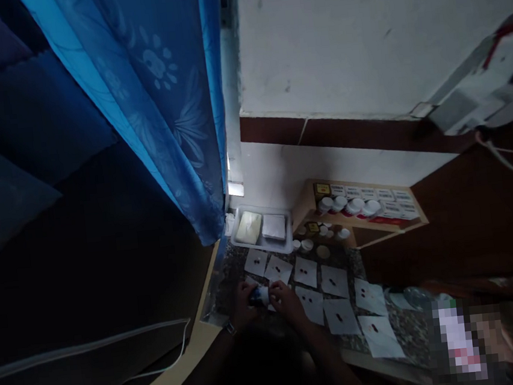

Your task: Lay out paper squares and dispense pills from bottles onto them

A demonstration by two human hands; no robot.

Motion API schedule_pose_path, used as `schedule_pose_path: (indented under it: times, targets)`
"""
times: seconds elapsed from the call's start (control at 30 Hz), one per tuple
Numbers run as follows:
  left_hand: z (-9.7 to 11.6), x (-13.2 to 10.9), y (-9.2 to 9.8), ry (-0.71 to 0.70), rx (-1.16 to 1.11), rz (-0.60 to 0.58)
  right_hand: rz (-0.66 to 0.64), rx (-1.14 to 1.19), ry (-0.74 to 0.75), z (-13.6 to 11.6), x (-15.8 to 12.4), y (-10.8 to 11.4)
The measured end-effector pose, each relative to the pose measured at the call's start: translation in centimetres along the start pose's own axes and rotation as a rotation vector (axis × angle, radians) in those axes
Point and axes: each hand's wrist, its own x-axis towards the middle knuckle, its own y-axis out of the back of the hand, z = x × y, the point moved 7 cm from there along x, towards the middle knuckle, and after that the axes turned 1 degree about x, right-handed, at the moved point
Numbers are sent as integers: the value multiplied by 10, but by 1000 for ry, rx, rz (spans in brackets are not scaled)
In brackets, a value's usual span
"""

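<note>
speckled granite tabletop [410, 332] under white paper squares [305, 272], spaced in rows, seemingly to keep the dark specks [339, 318] on each one separate; left hand [244, 305] and right hand [287, 301] curled close together, pinching a small dark-and-white cylinder [258, 296] from both sides, at about 9 o'clock on the tabletop.

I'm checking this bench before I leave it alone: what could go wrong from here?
The left hand and right hand hold a small dark-and-white container right over the white paper squares, so a slip could smear or knock the small dark spots on them. The squares seem to lie loose on the speckled stone counter, so a brushing sleeve might shift them.
</note>
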Motion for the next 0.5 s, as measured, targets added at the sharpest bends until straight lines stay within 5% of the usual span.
schedule_pose_path:
  times: [0.2, 0.5]
  targets:
    - [7, -9, -26, -77, 68, -185, -202, -246, -93, 21, -19, 5]
    - [24, -6, -42, -86, 29, -196, -12, -208, -172, 30, -31, 16]
